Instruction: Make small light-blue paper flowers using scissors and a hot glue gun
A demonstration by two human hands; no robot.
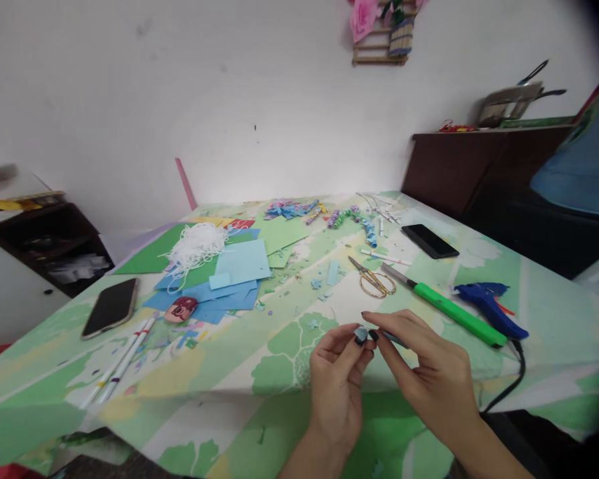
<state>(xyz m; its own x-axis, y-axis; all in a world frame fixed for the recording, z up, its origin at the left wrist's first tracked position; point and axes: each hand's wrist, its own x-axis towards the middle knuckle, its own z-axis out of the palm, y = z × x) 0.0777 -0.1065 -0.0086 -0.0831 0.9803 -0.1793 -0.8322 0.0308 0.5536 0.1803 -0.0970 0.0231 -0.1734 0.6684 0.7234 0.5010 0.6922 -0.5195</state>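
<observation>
Near the table's front edge, my left hand (337, 372) pinches a small light-blue paper piece (361, 332) between thumb and fingers. My right hand (429, 366) is close beside it, its thumb and fingers closed on a thin dark stick-like tool (395, 340). The tool's tip lies by the paper; whether they touch is hidden by the fingertips. Beyond my hands lie gold-handled scissors (374, 279), with light-blue paper scraps (333, 273) to their left. A green-handled cutter (454, 311) and a blue glue gun (492, 309) rest to the right of my right hand.
Stacked blue paper sheets (239, 263), white string (197, 246) and a phone (110, 307) occupy the left side. Markers (124, 359) lie in front of them. Curled paper strips (347, 216) sit at the back; another phone (429, 241) is at right. A black cord (516, 379) trails off the edge.
</observation>
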